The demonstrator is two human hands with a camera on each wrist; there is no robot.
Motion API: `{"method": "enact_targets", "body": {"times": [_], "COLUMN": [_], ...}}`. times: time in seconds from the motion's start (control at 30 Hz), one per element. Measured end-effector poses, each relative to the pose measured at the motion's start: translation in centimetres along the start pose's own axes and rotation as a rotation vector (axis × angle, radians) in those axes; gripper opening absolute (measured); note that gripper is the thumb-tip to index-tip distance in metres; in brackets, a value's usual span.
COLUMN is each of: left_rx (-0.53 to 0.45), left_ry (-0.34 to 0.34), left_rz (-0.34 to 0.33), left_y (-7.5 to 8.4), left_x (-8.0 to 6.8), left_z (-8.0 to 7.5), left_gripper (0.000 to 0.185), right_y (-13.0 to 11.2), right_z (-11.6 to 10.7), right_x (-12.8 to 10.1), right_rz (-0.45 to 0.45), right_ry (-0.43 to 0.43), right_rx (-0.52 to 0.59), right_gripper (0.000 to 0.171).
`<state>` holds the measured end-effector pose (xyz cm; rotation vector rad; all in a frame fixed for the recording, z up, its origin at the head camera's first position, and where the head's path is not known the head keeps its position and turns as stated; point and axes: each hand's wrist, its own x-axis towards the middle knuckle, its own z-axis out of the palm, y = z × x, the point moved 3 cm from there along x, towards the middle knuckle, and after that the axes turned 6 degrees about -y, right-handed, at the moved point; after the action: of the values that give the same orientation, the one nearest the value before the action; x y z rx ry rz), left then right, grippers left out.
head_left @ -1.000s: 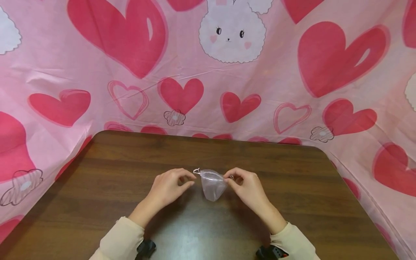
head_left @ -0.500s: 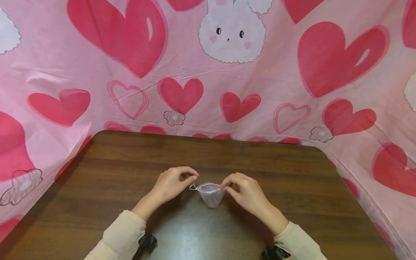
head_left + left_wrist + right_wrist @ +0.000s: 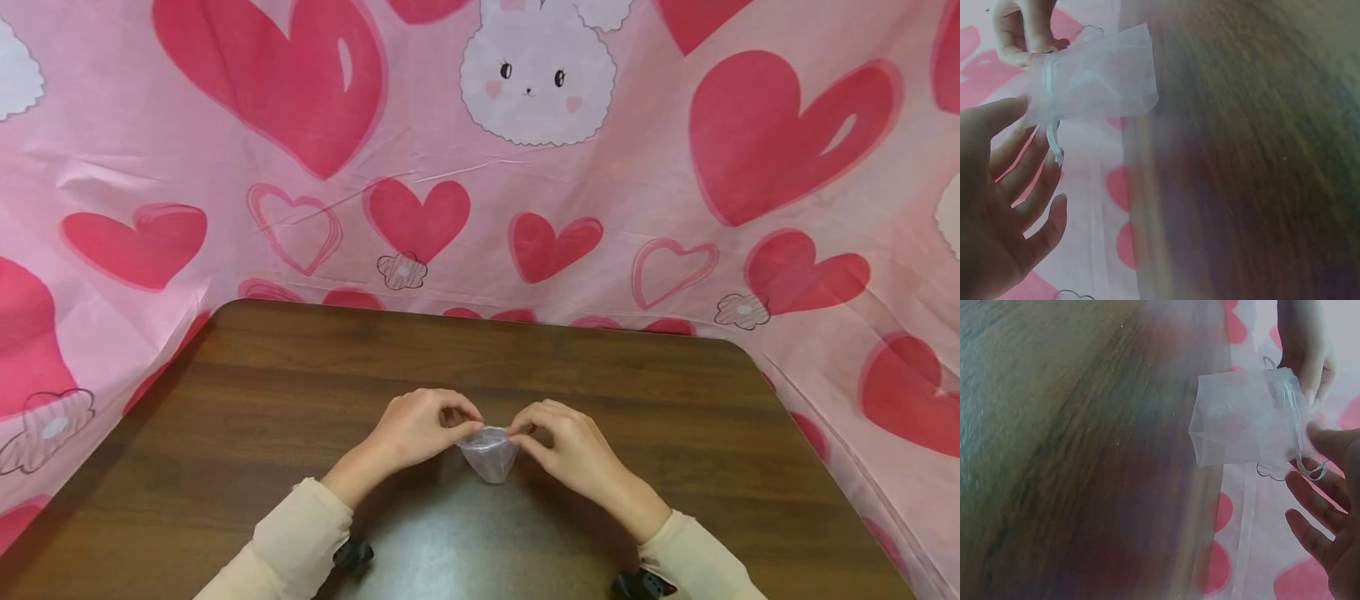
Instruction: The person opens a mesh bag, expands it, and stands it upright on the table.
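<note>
A small sheer white drawstring pouch (image 3: 489,461) hangs above the table between both hands, its mouth upward and its bottom narrow. My left hand (image 3: 422,427) pinches the left side of its rim with thumb and index finger. On the opposite side, my right hand (image 3: 567,438) pinches the rim the same way. In the left wrist view, the pouch (image 3: 1107,78) looks flat and see-through, and a white cord (image 3: 1054,144) dangles from its edge beside the left fingers. A looped cord (image 3: 1313,472) shows by the right fingers in the right wrist view.
The dark brown wooden table (image 3: 300,358) spreads around the hands. Behind it hangs a pink cloth (image 3: 450,158) printed with hearts and a rabbit. Black wrist cameras (image 3: 352,552) sit below both cream sleeves (image 3: 296,542).
My left hand has moved right, from beside the pouch's cord loop onto the rim. The pouch has come lower and slightly nearer, with the right hand keeping its pinch.
</note>
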<state>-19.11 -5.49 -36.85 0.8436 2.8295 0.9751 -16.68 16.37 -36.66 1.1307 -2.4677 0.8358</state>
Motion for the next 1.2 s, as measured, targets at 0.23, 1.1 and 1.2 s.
{"method": "enact_targets", "body": {"times": [0.23,1.1,1.2], "left_rx": [0.065,0.170,0.157], "left_ry": [0.015,-0.217,-0.209], "left_rz": [0.022,-0.067,-0.085], "left_y": [0.4,0.9,0.9], "left_x": [0.2,0.3,0.3], "left_z": [-0.1,0.0,0.0], "left_gripper": [0.008,0.008,0.007], "right_y": [-0.8,-2.8,-2.7], "right_z": [-0.9,-0.6,-0.7], "right_x": [1.4,4.1,4.0], "right_rz": [0.156,0.307,0.342], "right_ry": [-0.035,-0.420,-0.433], "right_rx": [-0.078,-0.320,-0.309], "right_gripper": [0.015,0.015,0.015]}}
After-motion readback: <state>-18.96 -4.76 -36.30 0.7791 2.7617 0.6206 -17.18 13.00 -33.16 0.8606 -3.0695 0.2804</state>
